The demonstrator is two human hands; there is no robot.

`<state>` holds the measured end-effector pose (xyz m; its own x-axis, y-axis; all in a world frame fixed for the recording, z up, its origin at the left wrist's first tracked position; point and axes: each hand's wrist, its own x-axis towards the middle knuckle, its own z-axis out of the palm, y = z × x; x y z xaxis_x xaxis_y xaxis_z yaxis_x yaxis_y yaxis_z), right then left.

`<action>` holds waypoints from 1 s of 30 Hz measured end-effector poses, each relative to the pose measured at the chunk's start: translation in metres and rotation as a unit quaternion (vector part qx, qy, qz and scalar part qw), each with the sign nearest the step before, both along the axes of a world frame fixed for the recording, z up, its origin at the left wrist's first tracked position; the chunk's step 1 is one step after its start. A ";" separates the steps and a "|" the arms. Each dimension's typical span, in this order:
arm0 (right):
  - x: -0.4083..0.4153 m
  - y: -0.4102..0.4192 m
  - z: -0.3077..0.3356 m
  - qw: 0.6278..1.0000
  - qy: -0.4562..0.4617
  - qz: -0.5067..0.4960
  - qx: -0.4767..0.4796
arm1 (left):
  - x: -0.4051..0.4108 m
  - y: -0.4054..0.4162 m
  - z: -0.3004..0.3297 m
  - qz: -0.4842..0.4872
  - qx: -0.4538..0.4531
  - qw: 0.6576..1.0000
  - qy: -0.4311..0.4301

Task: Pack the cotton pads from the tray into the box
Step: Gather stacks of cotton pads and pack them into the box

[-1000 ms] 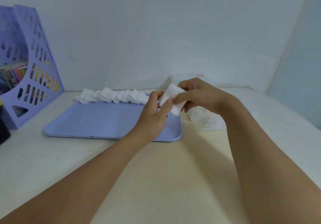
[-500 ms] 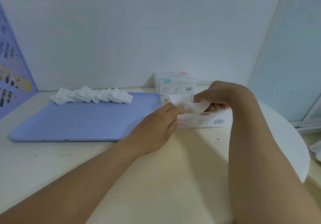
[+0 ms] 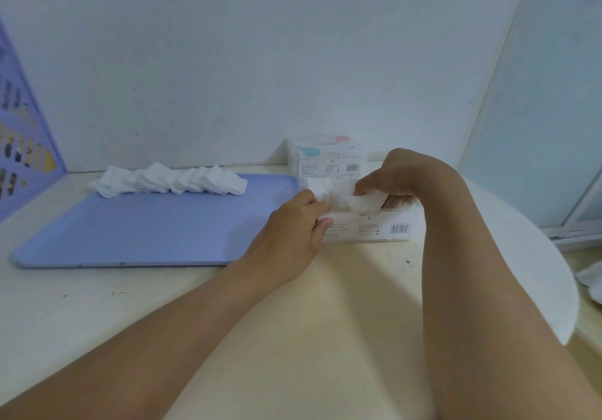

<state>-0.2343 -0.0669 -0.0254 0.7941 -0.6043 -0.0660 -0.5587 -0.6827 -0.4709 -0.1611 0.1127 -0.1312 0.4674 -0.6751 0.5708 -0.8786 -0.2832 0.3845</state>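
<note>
A row of white cotton pads (image 3: 169,183) lies along the far edge of the blue tray (image 3: 136,234). Right of the tray stands the open white box (image 3: 374,229) with a barcode on its front. My right hand (image 3: 400,175) hovers over the box opening, its fingers pinching a small stack of cotton pads (image 3: 361,201) that sits partly inside the box. My left hand (image 3: 293,234) grips the box's left end, its fingertips touching the pads. More pads (image 3: 317,186) show at the box's far left. The box's inside is mostly hidden by my hands.
A second white box (image 3: 329,157) stands against the wall behind the open one. A purple file rack (image 3: 22,146) is at the far left. The round table edge (image 3: 553,273) curves off at the right, near a window frame.
Both hands carried the stack of pads from above the tray's right end over to the box. The stack has sunk lower into the opening, and my view has turned right.
</note>
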 end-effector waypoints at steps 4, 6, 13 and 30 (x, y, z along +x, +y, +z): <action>0.005 0.007 -0.004 0.999 0.018 0.000 -0.051 | -0.007 -0.005 0.000 0.035 -0.018 0.999 0.013; 0.010 0.010 -0.008 0.996 0.045 -0.003 -0.081 | -0.010 -0.008 0.000 0.039 -0.021 0.999 0.019; 0.016 0.013 -0.017 0.988 0.092 -0.020 -0.126 | -0.014 -0.007 0.001 0.046 -0.017 0.998 0.037; 0.026 0.006 -0.007 0.969 0.170 0.040 -0.174 | -0.012 -0.007 0.004 0.040 0.006 0.999 0.024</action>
